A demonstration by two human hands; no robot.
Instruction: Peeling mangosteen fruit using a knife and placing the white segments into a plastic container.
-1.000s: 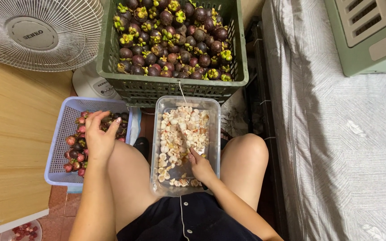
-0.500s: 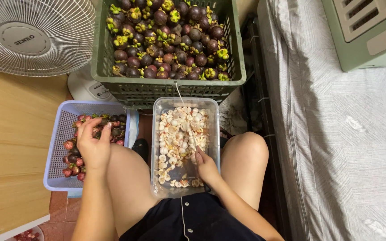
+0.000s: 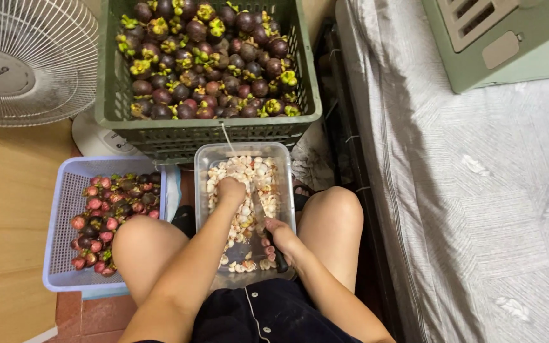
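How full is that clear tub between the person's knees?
Partly full. The clear tub holds white fruit pieces heaped at its far end, while bare bottom shows nearer the knees. The left hand rests in it.

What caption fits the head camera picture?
Left hand in a clear tub of white fruit pieces, right hand holding a knife.

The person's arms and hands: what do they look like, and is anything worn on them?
Both arms are bare, with no sleeves in view. The left hand and right hand wear no gloves; no rings, watch or bracelets are visible. The only clothing visible is dark, with thin white piping, at the lap.
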